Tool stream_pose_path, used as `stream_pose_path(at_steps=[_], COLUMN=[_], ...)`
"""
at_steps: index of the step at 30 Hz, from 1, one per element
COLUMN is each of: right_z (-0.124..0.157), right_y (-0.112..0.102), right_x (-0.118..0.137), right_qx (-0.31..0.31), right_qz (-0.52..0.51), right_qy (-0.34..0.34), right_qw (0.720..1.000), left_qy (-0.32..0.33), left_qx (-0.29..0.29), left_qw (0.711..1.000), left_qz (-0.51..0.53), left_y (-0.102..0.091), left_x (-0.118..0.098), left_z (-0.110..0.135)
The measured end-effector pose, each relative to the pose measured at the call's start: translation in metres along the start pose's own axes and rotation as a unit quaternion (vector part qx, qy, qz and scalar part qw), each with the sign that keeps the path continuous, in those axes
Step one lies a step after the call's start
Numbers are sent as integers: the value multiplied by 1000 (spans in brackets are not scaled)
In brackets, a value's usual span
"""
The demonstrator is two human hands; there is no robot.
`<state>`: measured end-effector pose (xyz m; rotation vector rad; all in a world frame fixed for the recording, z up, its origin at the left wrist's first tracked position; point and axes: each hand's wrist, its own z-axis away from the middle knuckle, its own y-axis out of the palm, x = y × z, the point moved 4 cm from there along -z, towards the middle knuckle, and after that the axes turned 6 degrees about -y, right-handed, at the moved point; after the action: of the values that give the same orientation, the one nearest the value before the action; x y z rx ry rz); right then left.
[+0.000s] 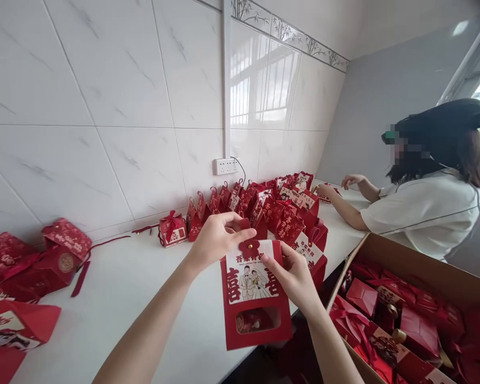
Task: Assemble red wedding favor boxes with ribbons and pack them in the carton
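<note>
Between my two hands is a red gift box (256,320) with a white label showing a bride and groom and a clear window low on its front. My left hand (220,240) pinches the box's top by the red flower-shaped flap. My right hand (294,272) grips the upper right side, its thumb on the label. The box is held upright, tilted slightly, over the front edge of the white table (164,330). Something red and patterned shows through the window, too unclear to name.
Many red gift boxes (272,213) crowd the table along the wall. More red boxes (36,261) lie at the left. A cardboard carton (346,266) full of red boxes stands at the right. Beyond it, a co-worker (432,208) works at the table. A power socket (226,166) is on the wall.
</note>
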<state>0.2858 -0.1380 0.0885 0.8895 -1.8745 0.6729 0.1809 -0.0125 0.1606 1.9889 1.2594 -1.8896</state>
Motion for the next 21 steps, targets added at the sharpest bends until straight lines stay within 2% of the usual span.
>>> stream_pose_path(at_steps=[4, 7, 9, 12, 16, 18, 21], right_z=[5, 6, 6, 6, 12, 15, 13], right_y=[-4, -7, -6, -1, 2, 1, -2], right_x=[-1, -4, -6, -9, -13, -19, -29], right_qx=[-9, -40, -57, -51, -54, -58, -50], right_qz=[-42, -108, -160, -218, -266, -259, -177], right_qy=[25, 66, 91, 112, 105, 97, 52], right_qw=[999, 991, 981, 968, 957, 959, 982], left_qy=[-27, -77, -100, -93, -64, -48, -32], left_qx=[20, 38, 58, 143, 257, 272, 255], left_qw=[999, 981, 961, 957, 942, 935, 935], left_qz=[28, 174, 252, 234, 208, 222, 243], left_y=[-2, -3, 4, 29, 57, 61, 64], left_x=[4, 22, 36, 46, 41, 36, 31], left_z=[-3, -8, -8, -1, 13, 15, 13])
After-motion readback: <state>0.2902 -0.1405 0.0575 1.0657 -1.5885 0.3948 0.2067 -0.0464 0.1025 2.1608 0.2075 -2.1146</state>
